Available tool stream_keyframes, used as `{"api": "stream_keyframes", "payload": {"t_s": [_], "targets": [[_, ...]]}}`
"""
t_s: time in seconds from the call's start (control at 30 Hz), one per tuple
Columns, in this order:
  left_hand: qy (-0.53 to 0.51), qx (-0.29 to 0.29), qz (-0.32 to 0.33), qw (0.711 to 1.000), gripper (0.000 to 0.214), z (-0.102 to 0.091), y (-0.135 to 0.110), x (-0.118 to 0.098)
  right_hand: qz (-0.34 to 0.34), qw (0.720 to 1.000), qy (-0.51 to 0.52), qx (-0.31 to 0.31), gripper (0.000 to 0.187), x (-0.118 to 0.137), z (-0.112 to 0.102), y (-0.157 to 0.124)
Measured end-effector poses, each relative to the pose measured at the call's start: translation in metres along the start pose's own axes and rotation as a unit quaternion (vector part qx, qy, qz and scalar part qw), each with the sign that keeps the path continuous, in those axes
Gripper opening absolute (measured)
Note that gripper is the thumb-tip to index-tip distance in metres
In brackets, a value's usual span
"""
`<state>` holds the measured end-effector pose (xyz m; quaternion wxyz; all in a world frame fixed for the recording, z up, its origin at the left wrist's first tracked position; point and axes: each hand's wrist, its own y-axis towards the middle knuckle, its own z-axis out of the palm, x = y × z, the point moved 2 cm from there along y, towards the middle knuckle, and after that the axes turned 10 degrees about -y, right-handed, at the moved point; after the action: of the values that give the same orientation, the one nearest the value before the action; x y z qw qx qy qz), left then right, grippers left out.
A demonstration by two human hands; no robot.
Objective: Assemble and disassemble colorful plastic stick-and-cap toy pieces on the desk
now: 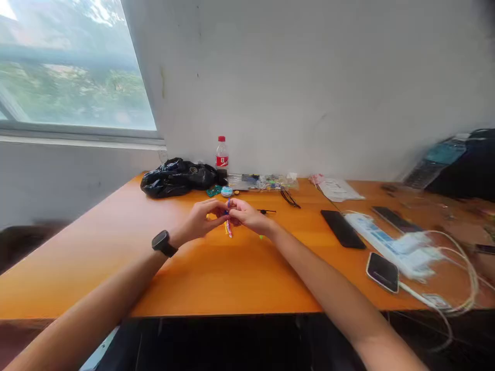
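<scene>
Both hands meet over the middle of the orange table (116, 257). My left hand (203, 219), with a black watch on its wrist, and my right hand (247, 215) pinch together on a small bundle of coloured strands (228, 226). Yellow, red and blue ends hang down from between the fingertips. The fingers of both hands are closed around the bundle. A small black pin-like piece (266, 211) lies on the table just right of my right hand.
A black plastic bag (176, 178), a red-capped bottle (221, 153) and a clear tray of small parts (261, 182) stand along the wall. To the right lie several phones (342, 228), a white power strip (386, 242) with cables, and papers (338, 189).
</scene>
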<state>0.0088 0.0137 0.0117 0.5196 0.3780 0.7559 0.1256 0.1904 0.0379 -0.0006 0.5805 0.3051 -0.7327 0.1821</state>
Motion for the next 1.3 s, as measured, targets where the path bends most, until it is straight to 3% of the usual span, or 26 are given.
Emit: {"api": "stream_keyframes", "payload": {"t_s": [0.17, 0.3, 0.43, 0.53, 0.6, 0.8, 1.07, 1.3], "targets": [[-0.049, 0.011, -0.057, 0.997, 0.022, 0.0, -0.003, 0.002, 0.048, 0.998, -0.035, -0.02, 0.012, -0.006, 0.006, 0.003], [-0.012, 0.0, -0.087, 0.996, 0.028, -0.01, -0.002, 0.016, 0.102, 0.984, -0.108, -0.102, 0.018, -0.01, -0.003, 0.004], [0.076, -0.015, -0.09, 0.993, 0.029, -0.019, -0.002, 0.032, 0.144, 0.924, -0.314, -0.163, 0.031, -0.018, -0.012, 0.002], [0.058, 0.008, -0.157, 0.986, 0.034, -0.018, -0.005, 0.038, 0.135, 0.879, -0.434, -0.143, 0.032, -0.024, -0.01, 0.0], [0.026, 0.029, -0.208, 0.977, 0.037, -0.016, -0.007, 0.039, 0.108, 0.867, -0.468, -0.137, 0.028, -0.026, -0.008, -0.001], [-0.003, 0.052, -0.278, 0.959, 0.041, -0.013, -0.008, 0.045, 0.044, 0.87, -0.477, -0.119, 0.023, -0.024, 0.001, -0.003], [0.02, 0.092, -0.261, 0.961, 0.04, -0.019, -0.009, 0.05, 0.01, 0.884, -0.462, -0.077, 0.022, -0.02, 0.01, -0.006], [-0.006, 0.098, -0.248, 0.964, 0.04, -0.024, -0.008, 0.052, -0.009, 0.887, -0.455, -0.072, 0.007, -0.026, 0.013, -0.004]]}}
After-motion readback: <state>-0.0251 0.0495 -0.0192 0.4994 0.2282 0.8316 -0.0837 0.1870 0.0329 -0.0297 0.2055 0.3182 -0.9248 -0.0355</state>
